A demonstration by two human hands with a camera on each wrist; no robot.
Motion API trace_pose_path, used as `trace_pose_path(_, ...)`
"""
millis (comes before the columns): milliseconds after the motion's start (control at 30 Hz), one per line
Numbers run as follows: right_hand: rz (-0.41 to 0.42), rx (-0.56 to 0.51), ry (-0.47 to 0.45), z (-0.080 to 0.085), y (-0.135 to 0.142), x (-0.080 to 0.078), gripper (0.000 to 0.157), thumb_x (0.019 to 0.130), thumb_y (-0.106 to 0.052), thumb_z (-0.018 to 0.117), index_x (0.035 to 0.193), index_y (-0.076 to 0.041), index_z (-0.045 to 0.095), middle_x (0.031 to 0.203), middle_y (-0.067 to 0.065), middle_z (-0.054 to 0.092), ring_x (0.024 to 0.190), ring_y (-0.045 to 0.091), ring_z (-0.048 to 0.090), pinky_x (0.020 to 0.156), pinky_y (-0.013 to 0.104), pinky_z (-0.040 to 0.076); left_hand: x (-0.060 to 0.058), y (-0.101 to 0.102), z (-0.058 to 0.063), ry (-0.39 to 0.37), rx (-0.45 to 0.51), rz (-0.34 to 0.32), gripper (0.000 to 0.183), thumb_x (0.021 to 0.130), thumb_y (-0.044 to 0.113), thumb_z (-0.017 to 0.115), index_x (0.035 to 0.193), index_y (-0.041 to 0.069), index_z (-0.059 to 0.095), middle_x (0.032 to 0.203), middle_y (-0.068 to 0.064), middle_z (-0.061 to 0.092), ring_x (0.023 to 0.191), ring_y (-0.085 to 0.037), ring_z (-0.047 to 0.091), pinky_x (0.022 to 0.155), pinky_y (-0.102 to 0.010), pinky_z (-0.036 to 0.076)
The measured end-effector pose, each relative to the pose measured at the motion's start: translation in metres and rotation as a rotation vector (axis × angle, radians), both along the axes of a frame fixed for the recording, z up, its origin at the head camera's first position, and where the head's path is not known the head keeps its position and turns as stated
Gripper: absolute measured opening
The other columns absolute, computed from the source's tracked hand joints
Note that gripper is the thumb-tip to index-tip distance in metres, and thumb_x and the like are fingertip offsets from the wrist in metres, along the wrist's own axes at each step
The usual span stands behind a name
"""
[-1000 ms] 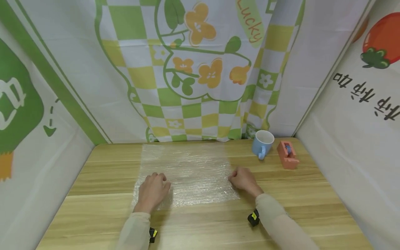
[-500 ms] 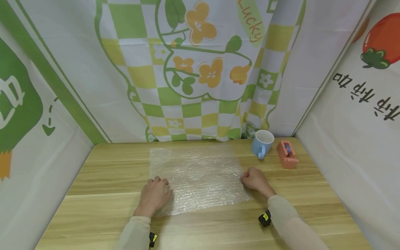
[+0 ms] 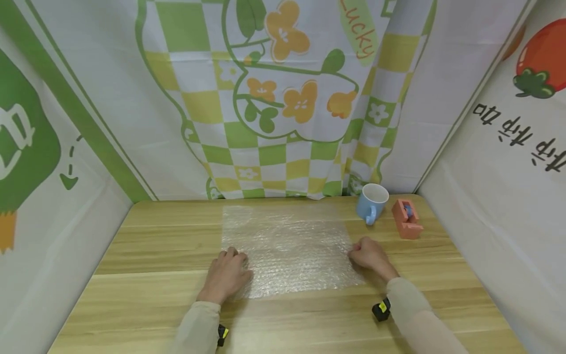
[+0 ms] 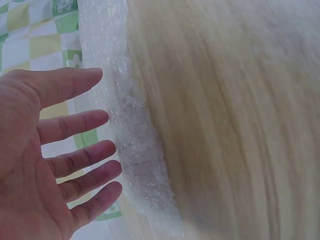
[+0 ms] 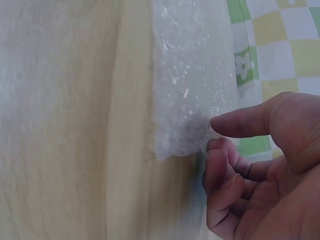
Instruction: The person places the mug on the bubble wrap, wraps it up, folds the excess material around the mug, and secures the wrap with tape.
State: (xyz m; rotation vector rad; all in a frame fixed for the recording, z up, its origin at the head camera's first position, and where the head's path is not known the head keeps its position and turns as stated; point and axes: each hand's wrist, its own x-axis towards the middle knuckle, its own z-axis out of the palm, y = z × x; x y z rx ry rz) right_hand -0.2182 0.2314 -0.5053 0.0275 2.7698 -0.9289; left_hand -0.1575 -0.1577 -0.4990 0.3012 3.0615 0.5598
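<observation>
A clear sheet of bubble wrap (image 3: 296, 250) lies spread on the wooden table. At its left edge is my left hand (image 3: 226, 275), palm down in the head view. The left wrist view shows that hand (image 4: 55, 145) with fingers spread and fairly straight, fingertips right at the bubble wrap (image 4: 135, 135). My right hand (image 3: 371, 256) is at the sheet's right edge. In the right wrist view its thumb and curled index finger pinch the edge of the bubble wrap (image 5: 180, 100), the other fingers of the hand (image 5: 265, 165) folded in.
A light blue mug (image 3: 372, 204) stands at the back right of the table (image 3: 146, 255). Right of it is a coral tape dispenser (image 3: 406, 219) with a blue roll. A checkered, flowered curtain (image 3: 283, 123) hangs behind the table's back edge.
The bubble wrap has slid to the right with my right hand holding its edge. My left hand has moved a little to the right as well. The mug and tape dispenser have stayed put.
</observation>
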Motion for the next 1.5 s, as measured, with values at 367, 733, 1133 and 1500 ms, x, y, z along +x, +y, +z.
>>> trace_pose_path(367,0.012,-0.01,-0.048,0.009,0.018,-0.004,0.03,0.085,-0.021,0.069,0.059,-0.012,0.055,0.056,-0.003,0.049,0.052,0.012,0.044,0.047,0.024,0.034,-0.003,0.01,-0.001,0.004,0.006,-0.01,0.037,0.085,0.024,0.077,0.115,0.003,0.071,0.11,-0.016,0.059,0.102,-0.035,0.056,0.085,-0.054,0.052)
trace_pose_path(733,-0.217,-0.038,0.253,0.03,0.038,-0.04,0.045,0.092,-0.038,0.068,0.064,-0.005,0.058,0.059,0.0,0.052,0.059,0.02,0.047,0.05,0.033,0.036,-0.003,0.013,-0.001,0.015,0.01,-0.021,0.039,0.085,0.024,0.081,0.115,0.002,0.07,0.111,-0.018,0.059,0.103,-0.036,0.056,0.082,-0.051,0.054)
trace_pose_path(1133,-0.413,-0.744,-0.034,0.026,0.038,-0.064,0.036,0.108,-0.027,0.047,0.105,0.007,0.056,0.072,-0.003,0.061,0.059,0.004,0.06,0.054,0.019,0.051,-0.002,0.012,-0.006,0.023,0.014,-0.022,0.037,0.086,0.024,0.08,0.115,0.003,0.07,0.112,-0.016,0.058,0.107,-0.038,0.055,0.083,-0.052,0.054)
trace_pose_path(1500,-0.375,-0.975,-0.109,0.021,0.042,-0.065,0.03,0.111,-0.021,0.036,0.106,-0.002,0.058,0.086,-0.001,0.066,0.072,0.008,0.066,0.067,0.019,0.055,-0.002,0.011,-0.007,0.031,0.029,-0.014,0.037,0.086,0.023,0.081,0.115,0.003,0.07,0.112,-0.016,0.058,0.107,-0.038,0.055,0.082,-0.052,0.054)
